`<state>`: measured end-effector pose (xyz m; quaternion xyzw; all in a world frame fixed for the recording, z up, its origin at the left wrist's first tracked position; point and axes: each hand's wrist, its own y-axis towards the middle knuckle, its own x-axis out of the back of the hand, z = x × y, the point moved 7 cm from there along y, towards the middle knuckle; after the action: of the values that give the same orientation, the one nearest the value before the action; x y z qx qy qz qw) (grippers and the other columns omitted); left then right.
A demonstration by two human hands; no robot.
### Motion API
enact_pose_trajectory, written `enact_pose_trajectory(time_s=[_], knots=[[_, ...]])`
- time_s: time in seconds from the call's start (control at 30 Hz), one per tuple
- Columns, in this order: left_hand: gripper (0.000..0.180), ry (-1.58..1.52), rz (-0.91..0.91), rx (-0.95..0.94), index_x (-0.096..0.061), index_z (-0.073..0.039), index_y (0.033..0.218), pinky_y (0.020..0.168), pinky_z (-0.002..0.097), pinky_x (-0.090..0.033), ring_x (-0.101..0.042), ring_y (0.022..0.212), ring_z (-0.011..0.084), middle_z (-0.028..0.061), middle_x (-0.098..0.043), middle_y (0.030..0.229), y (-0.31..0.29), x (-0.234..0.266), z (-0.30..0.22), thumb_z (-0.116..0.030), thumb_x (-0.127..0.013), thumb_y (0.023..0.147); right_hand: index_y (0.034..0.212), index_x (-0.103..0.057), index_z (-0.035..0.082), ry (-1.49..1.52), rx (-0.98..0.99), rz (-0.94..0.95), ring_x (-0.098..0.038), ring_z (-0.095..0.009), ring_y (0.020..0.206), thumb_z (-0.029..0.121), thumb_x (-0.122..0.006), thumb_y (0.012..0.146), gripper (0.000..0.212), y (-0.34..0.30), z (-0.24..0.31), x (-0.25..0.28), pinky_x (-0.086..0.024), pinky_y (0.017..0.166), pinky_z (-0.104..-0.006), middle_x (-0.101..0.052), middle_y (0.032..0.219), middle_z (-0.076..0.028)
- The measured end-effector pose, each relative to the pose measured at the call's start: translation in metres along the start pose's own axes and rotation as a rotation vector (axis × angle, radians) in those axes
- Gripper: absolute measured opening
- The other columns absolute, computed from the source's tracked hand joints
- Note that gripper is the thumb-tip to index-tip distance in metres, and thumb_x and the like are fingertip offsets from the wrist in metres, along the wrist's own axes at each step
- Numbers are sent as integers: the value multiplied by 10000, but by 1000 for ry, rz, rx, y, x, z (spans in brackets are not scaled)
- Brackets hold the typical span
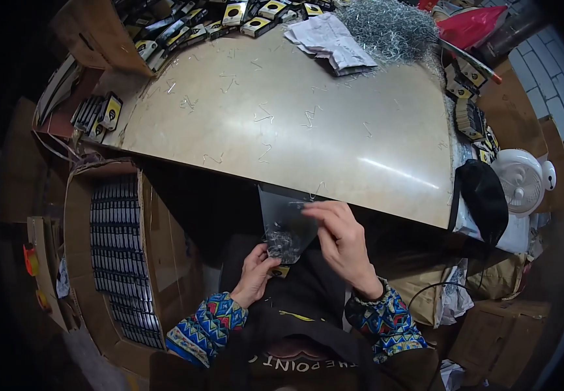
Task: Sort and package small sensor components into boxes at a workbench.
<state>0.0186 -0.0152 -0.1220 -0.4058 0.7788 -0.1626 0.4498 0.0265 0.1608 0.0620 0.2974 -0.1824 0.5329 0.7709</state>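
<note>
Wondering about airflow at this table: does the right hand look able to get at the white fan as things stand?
Probably not without stretching: a black cloth and the table's right corner lie between the right hand and the white fan.

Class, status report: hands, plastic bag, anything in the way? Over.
Left hand gripping transparent plastic bag, metal pieces inside. Right hand near bag's upper end, grip unclear. Bent wires scattered on tabletop beyond.

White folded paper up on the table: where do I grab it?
Probably by the paper's near edge, coming from the person's side: it faces bare tabletop, while the silvery wire tangle crowds the far right side. The paper lies folded, so pinch its layers together.
</note>
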Motion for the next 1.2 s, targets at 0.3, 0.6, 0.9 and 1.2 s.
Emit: enact_pose_trajectory(time_s=[0.3,0.6,0.9,1.2], knots=[[700,1115,-50,-313,-339,-5,1249,844,437,-500,-609,1024,418,259,-577,1107,-4,-17,-7,-186,-796,750,1089,-587,-3,-389,170,459,-534,-272,939,76,-598,735,363,-56,-10,-91,-431,746,-365,-560,1014,-118],[781,1054,-141,-478,-324,34,1299,870,461,-479,-569,1034,451,291,-550,1149,-5,-11,-7,-196,-802,726,1162,-565,-31,-295,176,572,-542,-302,984,38,-620,714,457,-66,-17,-102,-432,805,-389,-574,1111,-148],[755,1330,-68,-700,-392,8,1322,914,427,-465,-564,1035,399,213,-545,1129,-34,-1,-31,-88,-771,676,1154,-623,6,77,111,397,-590,-327,997,6,-611,822,332,-55,-6,-74,-484,836,-394,-627,1165,-159],[863,1146,-68,-1025,-371,4,1388,956,418,-463,-561,1112,375,206,-533,1263,-35,-69,-96,-21,-782,629,990,-666,-14,10,66,217,-662,-310,752,96,-683,861,171,-8,6,-40,-523,646,-354,-661,828,-169]])
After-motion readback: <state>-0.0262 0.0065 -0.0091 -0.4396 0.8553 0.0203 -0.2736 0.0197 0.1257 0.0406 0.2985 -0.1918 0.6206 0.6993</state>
